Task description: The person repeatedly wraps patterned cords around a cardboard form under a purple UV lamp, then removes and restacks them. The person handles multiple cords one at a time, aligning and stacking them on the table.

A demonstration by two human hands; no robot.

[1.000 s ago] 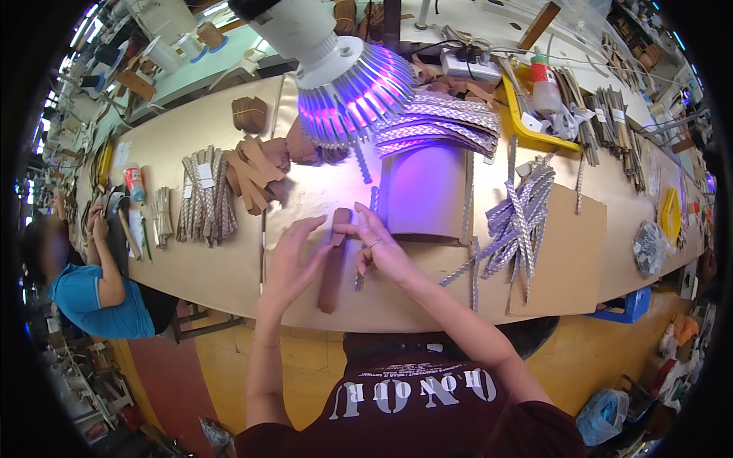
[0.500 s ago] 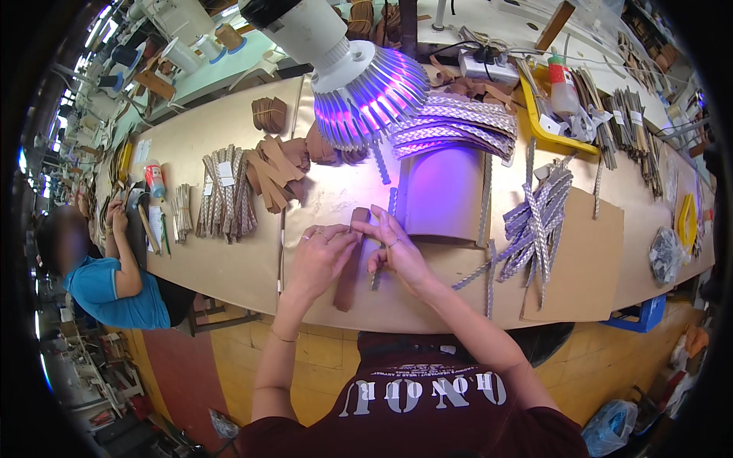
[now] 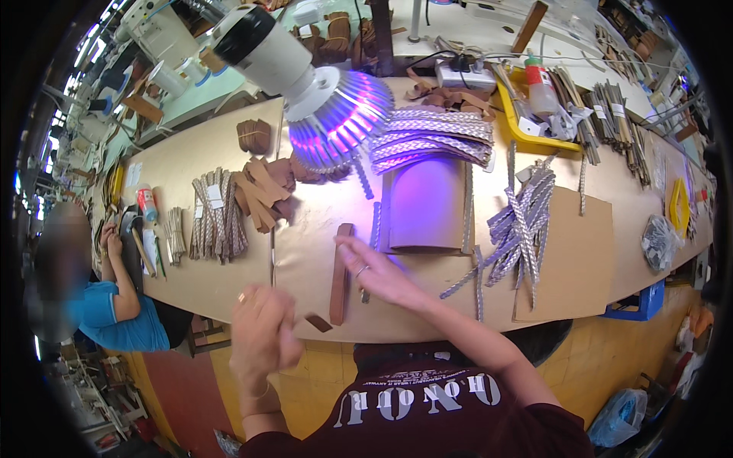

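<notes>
My right forearm reaches up and leftward from the lower right, and my right hand (image 3: 382, 278) points its extended fingers at a long, flat, brown strip (image 3: 337, 294), the tips at its upper part; whether they pinch it or only rest there I cannot tell. My left hand (image 3: 263, 328) is raised by the near edge of the tan table (image 3: 229, 286), its fingers seemingly curled, but motion blur keeps me from telling whether it grips anything. The strip lies lengthwise on the table between my hands, apart from the left one. A small, dark brown, slanted piece (image 3: 318, 323) sits between my left hand and the strip's near end. Grey braided strip (image 3: 375, 225) shows above and below my right hand, which hides whether it is one length. The picture's lower edge cuts off my left sleeve.
</notes>
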